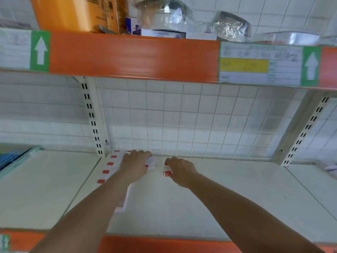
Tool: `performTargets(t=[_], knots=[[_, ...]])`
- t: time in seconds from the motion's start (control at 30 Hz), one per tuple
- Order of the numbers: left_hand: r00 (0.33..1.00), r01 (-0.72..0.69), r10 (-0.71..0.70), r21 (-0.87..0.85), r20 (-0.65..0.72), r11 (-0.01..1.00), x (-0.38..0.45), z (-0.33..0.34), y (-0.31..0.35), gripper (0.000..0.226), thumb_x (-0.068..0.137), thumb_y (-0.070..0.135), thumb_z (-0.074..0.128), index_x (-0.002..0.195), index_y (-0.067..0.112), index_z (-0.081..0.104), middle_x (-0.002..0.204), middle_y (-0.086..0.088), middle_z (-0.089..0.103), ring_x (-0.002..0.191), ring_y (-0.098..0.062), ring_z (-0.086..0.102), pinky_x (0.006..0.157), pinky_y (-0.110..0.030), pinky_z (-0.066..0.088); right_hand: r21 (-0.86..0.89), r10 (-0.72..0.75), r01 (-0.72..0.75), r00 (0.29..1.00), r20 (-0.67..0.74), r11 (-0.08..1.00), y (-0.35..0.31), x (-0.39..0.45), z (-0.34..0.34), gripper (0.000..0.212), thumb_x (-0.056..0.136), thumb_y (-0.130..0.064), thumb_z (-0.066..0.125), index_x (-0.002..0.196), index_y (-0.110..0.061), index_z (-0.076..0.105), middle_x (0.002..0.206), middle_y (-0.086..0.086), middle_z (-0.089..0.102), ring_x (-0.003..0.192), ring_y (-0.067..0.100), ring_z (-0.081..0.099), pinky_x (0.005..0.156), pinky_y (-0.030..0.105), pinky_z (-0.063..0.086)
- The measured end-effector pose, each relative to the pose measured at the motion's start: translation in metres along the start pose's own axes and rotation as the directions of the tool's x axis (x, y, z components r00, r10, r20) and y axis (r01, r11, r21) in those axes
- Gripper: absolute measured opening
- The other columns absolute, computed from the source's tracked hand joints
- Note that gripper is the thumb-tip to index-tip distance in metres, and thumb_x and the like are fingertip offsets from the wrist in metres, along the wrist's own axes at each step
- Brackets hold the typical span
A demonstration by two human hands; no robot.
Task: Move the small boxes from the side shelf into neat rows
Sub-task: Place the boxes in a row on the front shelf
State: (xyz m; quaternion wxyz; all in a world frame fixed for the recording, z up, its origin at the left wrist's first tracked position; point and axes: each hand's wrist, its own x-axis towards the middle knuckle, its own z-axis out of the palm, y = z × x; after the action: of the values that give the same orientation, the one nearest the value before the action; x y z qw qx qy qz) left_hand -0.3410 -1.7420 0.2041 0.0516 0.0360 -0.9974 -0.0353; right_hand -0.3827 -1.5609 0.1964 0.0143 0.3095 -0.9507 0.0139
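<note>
Gripping: left hand [134, 166] curled over white box [150, 162]; right hand [180, 170] pinching red-marked boxes [166, 170]

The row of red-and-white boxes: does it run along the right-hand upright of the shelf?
No, the row of boxes runs beside the left upright.

Two bare forearms run up from the lower edge, each ending in a hand: the left hand [134, 167] and the right hand [180, 170]. No sleeve shows on either arm. Wrists and fingers carry no watch, ring, glove or band.
</note>
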Motion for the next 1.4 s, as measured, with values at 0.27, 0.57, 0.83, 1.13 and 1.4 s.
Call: performTargets(t=[0.27, 0.57, 0.83, 1.13, 1.4], knots=[[0.997, -0.071, 0.071, 0.011, -0.005, 0.997, 0.026, 0.016, -0.015, 0.049, 0.093, 0.016, 0.046, 0.138, 0.034, 0.04, 0.13, 0.004, 0.054, 0.118, -0.021, 0.048, 0.09, -0.034, 0.039, -0.001, 0.083, -0.084, 0.993, -0.088, 0.996, -0.02, 0.032, 0.009, 0.033, 0.095, -0.019, 0.052, 0.127, -0.017, 0.046, 0.118, 0.005, 0.055, 0.108, 0.026, 0.054, 0.083, 0.038, 0.048], [0.996, -0.081, 0.082, -0.023, 0.021, 0.996, 0.055, 0.034, -0.025, 0.049, 0.093, 0.011, 0.045, 0.138, 0.029, 0.044, 0.127, 0.0, 0.054, 0.118, -0.021, 0.05, 0.097, -0.033, 0.034, 0.038, 0.122, -0.119, 0.989, -0.081, 0.992, -0.02, 0.061, 0.024, 0.035, 0.096, -0.015, 0.051, 0.131, -0.014, 0.046, 0.122, 0.008, 0.053, 0.113, 0.029, 0.051, 0.09, 0.039, 0.046], [0.998, -0.061, 0.063, 0.114, -0.015, 0.992, 0.063, 0.029, -0.028, 0.043, 0.093, 0.015, 0.044, 0.135, 0.026, 0.047, 0.129, 0.001, 0.052, 0.124, -0.021, 0.041, 0.099, -0.033, 0.033, 0.174, 0.149, -0.134, 0.986, -0.079, 0.976, -0.022, 0.072, 0.032, 0.035, 0.095, -0.004, 0.047, 0.129, -0.011, 0.048, 0.127, 0.008, 0.046, 0.117, 0.028, 0.049, 0.093, 0.039, 0.047], [1.0, 0.004, -0.003, -0.096, 0.012, 0.995, 0.063, 0.032, -0.037, 0.038, 0.093, 0.008, 0.048, 0.13, 0.017, 0.051, 0.121, -0.003, 0.051, 0.113, -0.019, 0.049, 0.091, -0.028, 0.042, 0.193, 0.186, -0.168, 0.979, -0.079, 0.967, -0.028, 0.082, 0.034, 0.031, 0.095, -0.002, 0.046, 0.125, -0.009, 0.048, 0.122, 0.009, 0.047, 0.111, 0.028, 0.051, 0.086, 0.038, 0.048], [1.0, -0.007, 0.01, -0.123, 0.021, 0.992, 0.065, 0.031, -0.039, 0.039, 0.092, 0.004, 0.048, 0.128, 0.017, 0.054, 0.118, -0.002, 0.053, 0.11, -0.018, 0.049, 0.085, -0.026, 0.042, 0.198, 0.2, -0.18, 0.976, -0.091, 0.964, -0.031, 0.08, 0.035, 0.034, 0.093, 0.001, 0.046, 0.126, -0.008, 0.049, 0.123, 0.009, 0.048, 0.11, 0.028, 0.052, 0.088, 0.037, 0.048]])
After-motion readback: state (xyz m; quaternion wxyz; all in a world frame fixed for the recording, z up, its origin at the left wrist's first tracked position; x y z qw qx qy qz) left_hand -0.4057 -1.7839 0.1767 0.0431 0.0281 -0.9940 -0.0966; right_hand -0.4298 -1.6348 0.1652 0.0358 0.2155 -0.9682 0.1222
